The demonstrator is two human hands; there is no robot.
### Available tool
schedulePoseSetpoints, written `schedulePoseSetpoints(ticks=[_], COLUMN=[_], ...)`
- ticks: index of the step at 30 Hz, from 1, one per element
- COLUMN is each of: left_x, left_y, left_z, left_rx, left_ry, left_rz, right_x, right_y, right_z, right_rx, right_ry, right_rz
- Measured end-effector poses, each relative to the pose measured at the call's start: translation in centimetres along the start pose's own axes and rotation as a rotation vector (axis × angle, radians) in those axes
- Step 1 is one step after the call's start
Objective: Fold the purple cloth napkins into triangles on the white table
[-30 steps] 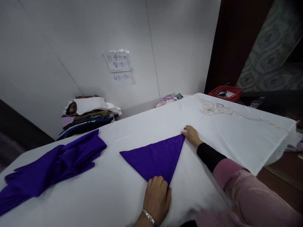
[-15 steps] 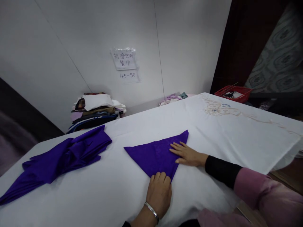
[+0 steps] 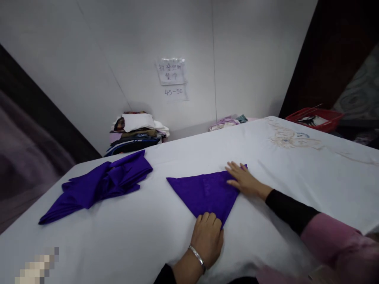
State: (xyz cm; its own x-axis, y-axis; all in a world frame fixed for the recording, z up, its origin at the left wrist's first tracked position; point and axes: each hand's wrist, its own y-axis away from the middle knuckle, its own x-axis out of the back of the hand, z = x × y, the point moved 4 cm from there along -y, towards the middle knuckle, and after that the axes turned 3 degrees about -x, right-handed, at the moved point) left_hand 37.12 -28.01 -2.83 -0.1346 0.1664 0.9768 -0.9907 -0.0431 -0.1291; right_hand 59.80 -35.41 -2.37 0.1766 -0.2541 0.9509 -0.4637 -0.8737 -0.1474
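Note:
A purple napkin [image 3: 204, 191] lies folded into a triangle on the white tablecloth [image 3: 133, 236]. My left hand [image 3: 207, 238], with a silver bracelet on the wrist, presses flat on the triangle's near tip, fingers together. My right hand [image 3: 244, 180] lies flat with fingers spread on the triangle's far right corner, covering most of that corner. Both hands rest on the cloth without gripping it.
A bunch of loose purple napkins [image 3: 100, 183] lies at the left of the table. Stacked folded fabrics [image 3: 136, 130] and a small cloth heap [image 3: 226, 122] sit by the wall. A red basket [image 3: 315, 118] stands beyond the table's right end. A paper note [image 3: 171, 73] hangs on the wall.
My right hand slid in from the far right corner across the triangle's right edge, then back out to that corner. My left hand stayed on the near tip. The view swung left.

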Motion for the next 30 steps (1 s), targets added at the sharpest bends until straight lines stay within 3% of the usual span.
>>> schedulePoseSetpoints(ticks=[3,6,10,13,21,30], left_x=[0.1,0.8,2.6,2.9,-0.5,0.5], left_y=[0.2,0.5,-0.1,-1.5,-4.9,-7.1], left_z=[-0.2,-1.0,-3.4,-5.8,-13.2,-23.5], left_rx=[0.003,-0.024,-0.015,0.040,0.236,0.523], left_ry=[0.035,0.134,0.226,0.169,-0.030,-0.055], left_rz=[0.023,0.056,0.141,0.199,-0.097,-0.119], right_x=[-1.9,-3.2,-4.1,-4.4,-4.7,-4.7], right_y=[1.8,3.1,3.4,3.4,3.7,3.7], right_z=[-7.0,-10.2,-10.0,-9.5,-9.6,-9.5], right_rx=[0.251,0.323,0.325,0.336,0.339,0.345], right_ry=[-0.106,-0.164,-0.155,-0.138,-0.144,-0.159], right_rz=[-0.144,-0.226,-0.263,-0.256,-0.224,-0.220])
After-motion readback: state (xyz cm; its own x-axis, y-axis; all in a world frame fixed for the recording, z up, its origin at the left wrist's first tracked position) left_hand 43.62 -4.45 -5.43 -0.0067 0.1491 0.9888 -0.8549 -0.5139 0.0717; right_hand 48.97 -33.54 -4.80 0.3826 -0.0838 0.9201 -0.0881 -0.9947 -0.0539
